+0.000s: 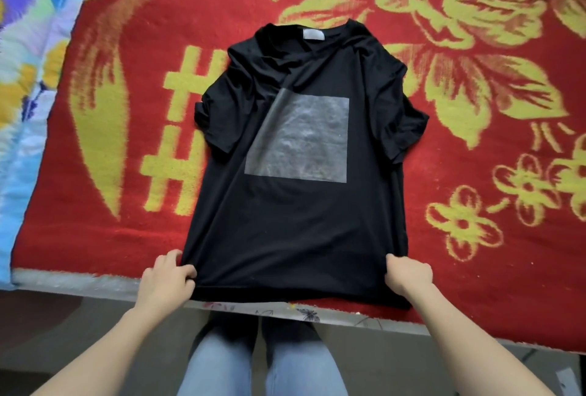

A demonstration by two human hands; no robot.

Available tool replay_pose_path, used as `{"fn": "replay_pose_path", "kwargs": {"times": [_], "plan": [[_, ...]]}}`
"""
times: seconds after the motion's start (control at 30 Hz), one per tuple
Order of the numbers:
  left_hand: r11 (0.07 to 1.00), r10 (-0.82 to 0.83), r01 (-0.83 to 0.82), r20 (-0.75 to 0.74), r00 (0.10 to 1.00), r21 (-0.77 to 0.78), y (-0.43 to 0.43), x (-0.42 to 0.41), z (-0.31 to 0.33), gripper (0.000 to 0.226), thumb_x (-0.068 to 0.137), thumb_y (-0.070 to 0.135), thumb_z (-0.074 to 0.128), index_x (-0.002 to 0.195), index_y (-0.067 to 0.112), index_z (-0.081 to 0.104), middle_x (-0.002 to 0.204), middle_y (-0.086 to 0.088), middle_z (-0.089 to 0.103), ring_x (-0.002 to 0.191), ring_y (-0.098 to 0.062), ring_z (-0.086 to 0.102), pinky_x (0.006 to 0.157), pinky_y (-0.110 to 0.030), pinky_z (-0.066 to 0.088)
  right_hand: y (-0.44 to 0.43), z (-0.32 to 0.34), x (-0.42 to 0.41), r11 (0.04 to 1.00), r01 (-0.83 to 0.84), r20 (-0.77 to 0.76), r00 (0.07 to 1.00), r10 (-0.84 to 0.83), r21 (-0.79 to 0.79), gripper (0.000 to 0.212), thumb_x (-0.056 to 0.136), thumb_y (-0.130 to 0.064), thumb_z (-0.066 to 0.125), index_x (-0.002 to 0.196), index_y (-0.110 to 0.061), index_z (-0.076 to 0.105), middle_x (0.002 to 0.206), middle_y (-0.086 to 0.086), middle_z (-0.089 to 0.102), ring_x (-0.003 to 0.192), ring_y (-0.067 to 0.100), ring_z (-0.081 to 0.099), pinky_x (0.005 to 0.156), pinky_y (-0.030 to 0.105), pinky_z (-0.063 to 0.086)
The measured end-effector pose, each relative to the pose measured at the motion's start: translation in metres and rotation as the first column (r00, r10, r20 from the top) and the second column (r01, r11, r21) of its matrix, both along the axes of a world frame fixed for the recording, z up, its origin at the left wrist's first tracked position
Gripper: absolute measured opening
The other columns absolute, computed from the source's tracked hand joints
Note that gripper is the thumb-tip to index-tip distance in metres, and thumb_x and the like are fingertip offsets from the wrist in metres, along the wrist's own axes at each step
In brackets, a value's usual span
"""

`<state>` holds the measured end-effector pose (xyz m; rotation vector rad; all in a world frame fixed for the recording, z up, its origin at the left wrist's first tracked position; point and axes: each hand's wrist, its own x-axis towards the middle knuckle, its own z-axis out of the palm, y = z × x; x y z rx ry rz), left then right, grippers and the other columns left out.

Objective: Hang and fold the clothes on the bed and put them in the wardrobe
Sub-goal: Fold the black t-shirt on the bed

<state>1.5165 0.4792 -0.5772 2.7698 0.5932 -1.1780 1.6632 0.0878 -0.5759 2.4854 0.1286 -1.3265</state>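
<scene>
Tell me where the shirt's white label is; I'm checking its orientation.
Head view, centre: the white label sits inside the collar of the black T-shirt, beyond the grey print.

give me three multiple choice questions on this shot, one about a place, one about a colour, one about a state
1. Where do the left hand and right hand hold the t-shirt?
A. at the collar
B. at the bottom hem corners
C. at the sleeves

2. What colour is the square print on its chest?
A. grey
B. yellow
C. blue

3. What state is the t-shirt in?
A. folded in half
B. on a hanger
C. spread out unfolded on the blanket

Answers:
1 B: each hand's fingers curl round a hem corner at the bed's near edge.
2 A: the print is dull grey against the black cloth.
3 C: the collar, both sleeves and the hem all show on the red blanket.
</scene>
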Motion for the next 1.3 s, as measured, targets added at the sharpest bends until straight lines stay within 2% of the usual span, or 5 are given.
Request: {"fn": "replay_pose_path", "kwargs": {"times": [0.37, 0.7, 0.87, 1.1, 1.3], "plan": [[0.709, 0.699, -0.595, 0.260, 0.667, -0.378, 0.002, 0.158, -0.007, 0.050, 0.090, 0.017, 0.054, 0.137, 0.011, 0.040, 0.138, -0.018, 0.043, 0.125, -0.035, 0.040, 0.099, -0.041, 0.035, 0.017, -0.007, 0.170, 0.362, 0.658, 0.074, 0.422, -0.903, 0.661, 0.025, 0.092, -0.033, 0.053, 0.094, -0.009, 0.057, 0.093, 0.016, 0.055, 0.095, 0.027, 0.051, 0.082, 0.032, 0.037], [0.136, 0.991, -0.701, 0.094, 0.098, -0.700, 0.034, 0.273, -0.038, 0.084, 0.082, 0.014, 0.071, 0.147, 0.015, 0.018, 0.144, -0.010, 0.039, 0.124, -0.029, 0.047, 0.098, -0.041, 0.041, 0.028, -0.037, 0.260, -0.360, 0.613, -0.343, -0.152, -0.927, 0.704, 0.040, 0.082, -0.010, 0.071, 0.113, 0.002, 0.048, 0.097, 0.014, 0.056, 0.068, 0.016, 0.063, 0.051, 0.025, 0.047], [-0.217, 0.964, -0.647, -0.054, -0.262, -0.731, 0.040, 0.314, -0.033, 0.029, 0.081, -0.004, 0.062, 0.110, -0.005, 0.056, 0.098, -0.016, 0.060, 0.092, -0.028, 0.059, 0.082, -0.040, 0.049, -0.006, -0.025, 0.305, -0.015, 0.532, -0.061, 0.070, -0.996, 0.846, 0.032, 0.083, -0.002, 0.065, 0.114, 0.004, 0.058, 0.093, 0.014, 0.061, 0.078, 0.017, 0.054, 0.056, 0.018, 0.042], [0.376, 0.846, -0.513, 0.512, -0.151, -0.772, 0.129, 0.333, 0.022, 0.039, 0.084, -0.010, 0.050, 0.073, 0.027, 0.046, 0.076, 0.008, 0.046, 0.067, -0.001, 0.044, 0.065, -0.017, 0.039, -0.090, 0.004, 0.354, 0.545, 0.473, 0.476, 0.268, -0.838, 0.693, 0.021, 0.085, -0.016, 0.053, 0.105, -0.020, 0.058, 0.119, 0.027, 0.057, 0.103, 0.044, 0.054, 0.080, 0.040, 0.045], [0.404, 0.892, -0.633, 0.436, 0.115, -0.660, 0.143, 0.312, 0.009, 0.068, 0.088, 0.008, 0.062, 0.145, 0.009, 0.025, 0.138, -0.017, 0.042, 0.125, -0.024, 0.044, 0.104, -0.029, 0.031, 0.024, 0.000, 0.306, 0.821, 0.307, 0.608, 0.557, -0.566, 0.482, 0.065, 0.085, -0.022, 0.060, 0.144, -0.016, 0.032, 0.147, 0.026, 0.022, 0.133, 0.040, 0.021, 0.103, 0.053, 0.027]]}}
